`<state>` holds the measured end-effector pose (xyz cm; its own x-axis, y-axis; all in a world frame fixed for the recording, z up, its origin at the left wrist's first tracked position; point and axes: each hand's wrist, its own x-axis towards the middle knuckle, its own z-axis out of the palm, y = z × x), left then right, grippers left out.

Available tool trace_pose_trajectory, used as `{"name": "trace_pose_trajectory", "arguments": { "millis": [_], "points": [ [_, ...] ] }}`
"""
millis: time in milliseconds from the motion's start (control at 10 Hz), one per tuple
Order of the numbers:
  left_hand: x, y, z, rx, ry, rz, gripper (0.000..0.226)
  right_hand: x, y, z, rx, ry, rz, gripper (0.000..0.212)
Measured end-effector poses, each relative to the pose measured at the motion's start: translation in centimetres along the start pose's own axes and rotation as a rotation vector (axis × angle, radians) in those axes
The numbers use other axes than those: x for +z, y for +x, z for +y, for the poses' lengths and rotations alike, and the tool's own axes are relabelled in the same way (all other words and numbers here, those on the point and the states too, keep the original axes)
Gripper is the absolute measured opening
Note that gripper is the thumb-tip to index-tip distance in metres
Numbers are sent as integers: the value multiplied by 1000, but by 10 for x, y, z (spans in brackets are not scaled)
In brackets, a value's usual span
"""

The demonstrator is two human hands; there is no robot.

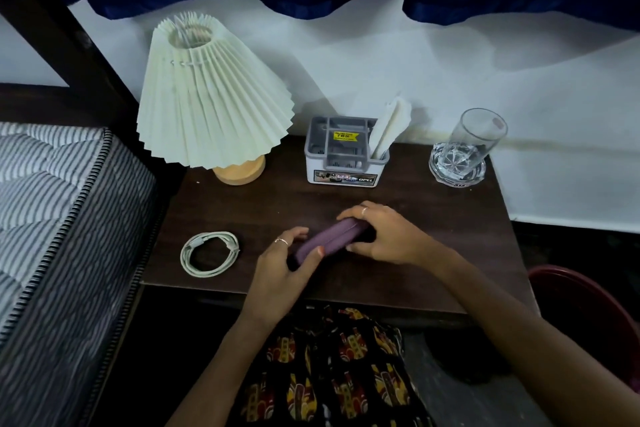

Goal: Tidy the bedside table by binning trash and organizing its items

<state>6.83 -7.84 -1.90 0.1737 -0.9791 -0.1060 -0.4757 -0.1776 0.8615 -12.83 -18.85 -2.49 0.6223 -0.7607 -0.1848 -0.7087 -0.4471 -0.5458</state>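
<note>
Two hands: both are closed on one purple case (pixel 327 239), which is held low over the front middle of the bedside table (pixel 398 274).
Left hand (pixel 284 262): curled round the near end of the case, thumb on top, fingers wrapped beneath.
Right hand (pixel 377 236): clamped over the far end, fingers draped across its top edge.
Case: long, slim, with a seam along its length; whether it is being opened or shut cannot be told.
Cable (pixel 209 254): a white coil is laid flat near the table's front left, well apart from the hands.
Bin (pixel 588 308): a dark red rim is seen on the floor to the right of the table; its contents are hidden.
Organizer (pixel 343 154): a grey-and-white divided caddy is set at the back, with folded white tissue (pixel 389 128) stood in its right compartment.
Glass (pixel 476 139): clear, empty, stood on a cut-glass coaster (pixel 457 166) near the back right corner.
Lamp (pixel 211 97): pleated shade tilted, wooden base at back left.
Risk: the glass could be toppled by a sweeping right forearm; the tilted shade could be knocked by a reach toward the caddy.
Surface: dark wood, largely uncluttered.
Room: dim; white wall, blue curtain above, striped mattress at left.
</note>
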Motion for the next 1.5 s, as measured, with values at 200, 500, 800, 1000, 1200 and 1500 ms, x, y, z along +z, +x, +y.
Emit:
{"name": "trace_pose_trajectory", "arguments": {
  "millis": [200,500,800,1000,1200,1500],
  "points": [
    [26,23,18,-35,-172,3,30,-14,-41,33,218,294,117,47],
    [90,62,30,42,2,-147,76,-26,-70,75,431,493,480,55],
    [113,86,42,87,87,-53,72,-30,-67,96,471,460,533,72],
    [116,89,37,64,54,-33,71,-24,-64,100,489,404,589,70],
    [115,88,40,70,57,-18,70,-21,-65,100,496,358,623,69],
    [108,70,49,39,26,-44,77,-17,-78,88,517,484,641,72]
  ]
}}
